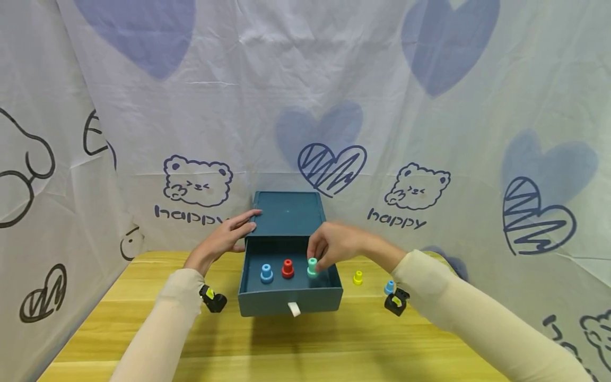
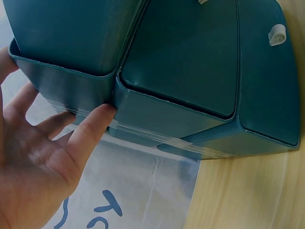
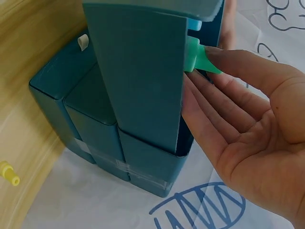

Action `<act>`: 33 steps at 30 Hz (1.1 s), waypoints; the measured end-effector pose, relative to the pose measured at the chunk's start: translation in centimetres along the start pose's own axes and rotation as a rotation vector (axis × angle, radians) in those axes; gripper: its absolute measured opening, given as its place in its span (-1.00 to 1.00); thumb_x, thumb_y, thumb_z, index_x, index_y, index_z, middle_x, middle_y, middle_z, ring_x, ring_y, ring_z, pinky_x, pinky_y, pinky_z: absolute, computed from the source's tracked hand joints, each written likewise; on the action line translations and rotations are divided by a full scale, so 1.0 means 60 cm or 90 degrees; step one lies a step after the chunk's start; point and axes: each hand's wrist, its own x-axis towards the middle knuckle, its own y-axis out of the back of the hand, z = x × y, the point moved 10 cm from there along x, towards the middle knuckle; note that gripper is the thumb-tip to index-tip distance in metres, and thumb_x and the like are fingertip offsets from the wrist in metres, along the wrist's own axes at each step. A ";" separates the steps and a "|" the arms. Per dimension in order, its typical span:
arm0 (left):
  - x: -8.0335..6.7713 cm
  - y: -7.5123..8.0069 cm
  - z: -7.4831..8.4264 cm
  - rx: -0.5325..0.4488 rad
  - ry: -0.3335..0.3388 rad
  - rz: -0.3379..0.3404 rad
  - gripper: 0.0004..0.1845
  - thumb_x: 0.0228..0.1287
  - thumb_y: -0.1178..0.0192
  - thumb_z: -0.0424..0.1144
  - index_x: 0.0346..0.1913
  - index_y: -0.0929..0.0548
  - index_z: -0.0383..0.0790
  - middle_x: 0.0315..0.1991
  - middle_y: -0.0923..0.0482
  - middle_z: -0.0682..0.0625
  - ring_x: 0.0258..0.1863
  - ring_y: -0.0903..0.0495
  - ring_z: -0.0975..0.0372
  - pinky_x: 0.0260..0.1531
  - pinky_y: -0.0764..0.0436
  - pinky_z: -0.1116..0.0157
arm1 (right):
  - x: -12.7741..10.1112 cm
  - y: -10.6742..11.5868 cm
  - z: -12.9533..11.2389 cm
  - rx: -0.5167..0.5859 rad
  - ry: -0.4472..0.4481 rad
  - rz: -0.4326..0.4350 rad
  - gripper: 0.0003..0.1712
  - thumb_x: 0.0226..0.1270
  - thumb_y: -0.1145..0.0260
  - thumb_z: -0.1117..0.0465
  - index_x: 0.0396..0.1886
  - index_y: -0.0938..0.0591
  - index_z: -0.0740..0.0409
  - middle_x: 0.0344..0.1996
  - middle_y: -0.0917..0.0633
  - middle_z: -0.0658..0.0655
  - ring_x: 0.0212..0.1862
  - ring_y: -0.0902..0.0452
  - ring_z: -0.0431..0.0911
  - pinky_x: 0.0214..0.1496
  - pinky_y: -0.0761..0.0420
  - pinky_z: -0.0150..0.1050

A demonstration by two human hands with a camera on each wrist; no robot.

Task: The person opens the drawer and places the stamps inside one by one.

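A dark teal drawer (image 1: 267, 305) with a white pull tab (image 1: 294, 309) is pulled out from the top of a three-drawer cabinet (image 1: 288, 215). My right hand (image 1: 339, 244) reaches over its right side, thumb and fingers pinching a mint-green stepped plug (image 1: 312, 267) that stands upright inside. A blue plug (image 1: 266, 274) and a red plug (image 1: 287, 269) stand to its left in the same drawer. At the cabinet's left side rests my left hand (image 1: 219, 244); in the left wrist view its spread fingers touch the casing's edge and a thumb lies along the seam below the top drawer.
On the wooden table (image 1: 305, 353) right of the cabinet stand a yellow plug (image 1: 357, 278) and, farther right, a light blue plug (image 1: 389, 287) partly behind the wrist camera (image 1: 396, 302). Two closed lower drawers (image 2: 181, 57) show in the left wrist view. A patterned cloth (image 1: 267, 69) hangs behind.
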 end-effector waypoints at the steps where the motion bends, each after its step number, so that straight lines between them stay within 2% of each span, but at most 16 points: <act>1: 0.000 0.000 0.000 -0.001 -0.001 -0.001 -0.37 0.63 0.00 0.04 0.64 -0.18 0.05 0.69 0.10 -0.23 0.62 -0.04 -0.30 0.31 -0.42 -0.36 | 0.002 -0.002 0.000 -0.001 0.000 0.000 -0.87 0.22 -0.54 0.31 -0.26 -0.76 0.11 -0.27 -0.83 0.02 -0.23 -0.70 -0.19 -0.04 -0.77 -0.34; 6: -0.001 0.000 -0.001 -0.002 0.000 -0.002 -0.36 0.63 0.00 0.06 0.64 -0.17 0.06 0.69 0.10 -0.23 0.62 -0.04 -0.29 0.31 -0.42 -0.36 | 0.011 -0.014 -0.002 -0.017 0.000 -0.001 -0.87 0.21 -0.55 0.30 -0.27 -0.75 0.09 -0.29 -0.82 0.00 -0.27 -0.68 -0.21 -0.08 -0.75 -0.38; 14: -0.001 -0.001 -0.001 -0.005 -0.001 -0.003 -0.36 0.63 0.01 0.05 0.64 -0.17 0.04 0.69 0.11 -0.24 0.62 -0.04 -0.30 0.31 -0.43 -0.36 | 0.023 -0.030 0.001 -0.015 -0.001 -0.002 -0.85 0.20 -0.56 0.31 -0.27 -0.75 0.10 -0.26 -0.82 0.00 -0.24 -0.70 -0.22 -0.03 -0.76 -0.35; 19: 0.000 -0.001 0.000 -0.004 0.000 -0.004 -0.36 0.63 0.00 0.05 0.64 -0.17 0.04 0.69 0.11 -0.23 0.62 -0.03 -0.30 0.31 -0.42 -0.36 | 0.017 -0.025 0.000 0.025 0.014 0.000 -0.82 0.23 -0.53 0.35 -0.17 -0.75 0.19 -0.19 -0.81 0.08 -0.20 -0.71 -0.20 -0.01 -0.77 -0.34; 25: 0.001 0.002 -0.002 -0.006 0.003 0.006 -0.35 0.62 -0.01 0.06 0.64 -0.18 0.05 0.69 0.10 -0.24 0.60 -0.08 -0.30 0.30 -0.44 -0.35 | -0.005 -0.005 -0.011 0.087 0.063 0.018 -0.74 0.27 -0.49 0.36 -0.05 -0.73 0.30 -0.13 -0.81 0.18 -0.16 -0.73 -0.18 0.00 -0.79 -0.30; 28: 0.001 0.003 -0.001 -0.006 0.003 0.008 -0.36 0.62 -0.01 0.06 0.64 -0.18 0.05 0.69 0.10 -0.23 0.60 -0.09 -0.29 0.30 -0.44 -0.35 | -0.017 0.003 -0.018 0.111 0.079 0.026 -0.68 0.28 -0.48 0.34 0.01 -0.71 0.33 -0.16 -0.82 0.17 -0.18 -0.75 -0.14 -0.05 -0.80 -0.29; 33: 0.002 0.001 -0.001 -0.010 0.000 0.002 -0.36 0.63 0.00 0.04 0.64 -0.17 0.04 0.70 0.12 -0.23 0.61 -0.06 -0.29 0.30 -0.43 -0.36 | -0.039 0.006 -0.027 0.159 0.089 0.025 -0.64 0.34 -0.43 0.33 0.10 -0.67 0.36 -0.21 -0.81 0.18 -0.17 -0.77 0.13 -0.13 -0.82 -0.23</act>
